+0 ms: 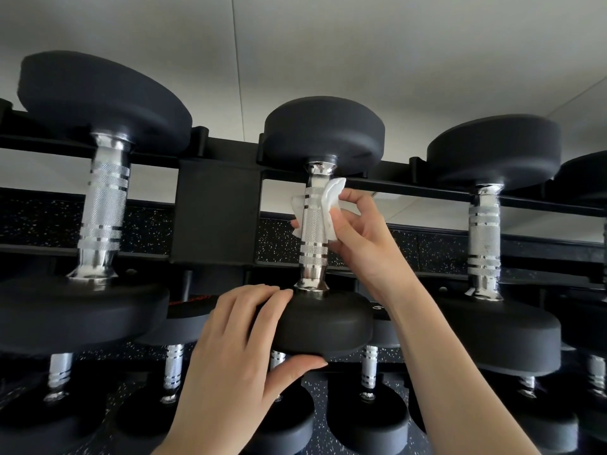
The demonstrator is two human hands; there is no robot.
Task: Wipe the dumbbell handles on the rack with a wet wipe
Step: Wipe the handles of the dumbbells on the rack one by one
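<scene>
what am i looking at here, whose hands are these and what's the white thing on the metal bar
There is no machine here. One camera worn on a person's head looks at their own two hands. In front is a black rack holding dumbbells with black ends and chrome handles. The right hand holds a white wet wipe wrapped partly round the handle of the middle dumbbell. The left hand grips that dumbbell's near end, fingers on top and thumb beneath.
</scene>
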